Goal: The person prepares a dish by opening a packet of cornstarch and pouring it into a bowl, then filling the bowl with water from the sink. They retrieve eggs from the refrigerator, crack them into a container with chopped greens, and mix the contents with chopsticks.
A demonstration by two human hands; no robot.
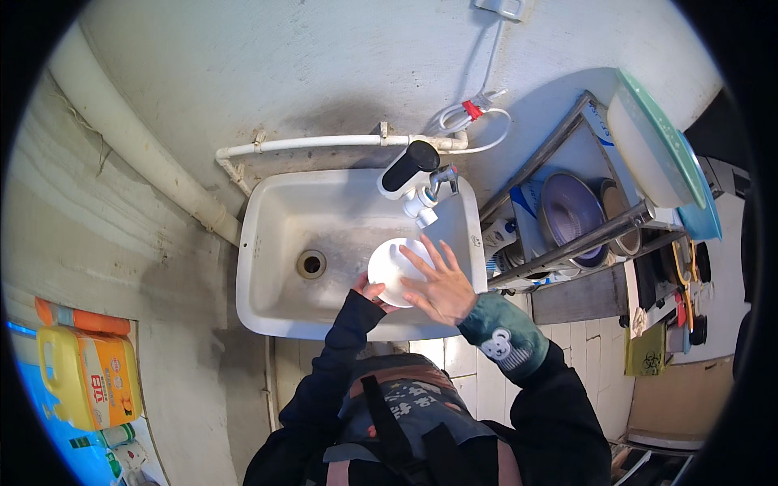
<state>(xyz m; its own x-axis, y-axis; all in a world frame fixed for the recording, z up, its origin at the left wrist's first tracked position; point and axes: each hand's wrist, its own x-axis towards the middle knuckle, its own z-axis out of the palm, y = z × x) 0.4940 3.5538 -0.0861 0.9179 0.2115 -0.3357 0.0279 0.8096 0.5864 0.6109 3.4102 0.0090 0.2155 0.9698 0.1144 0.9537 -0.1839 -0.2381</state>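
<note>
My left hand (371, 291) grips a white round dish (386, 264) by its near left rim, thumb on top and fingers underneath. Over the dish's right side my right hand (442, 291) spreads its fingers; whether they touch the surface I cannot tell. The dish hangs over the front right part of a white sink (273, 212). Just beyond it is a tap with a white spout (421, 206) and a black-and-white cylindrical unit (408, 169). The sink's round drain hole (311, 264) lies to the left.
White pipe (328, 141) and a coiled white cable (456, 118) run along the back wall. To the right, a metal rack (577, 243) holds a purple basin (568, 212) and a green-rimmed basin (656, 146). A yellow detergent jug (88, 376) stands at lower left.
</note>
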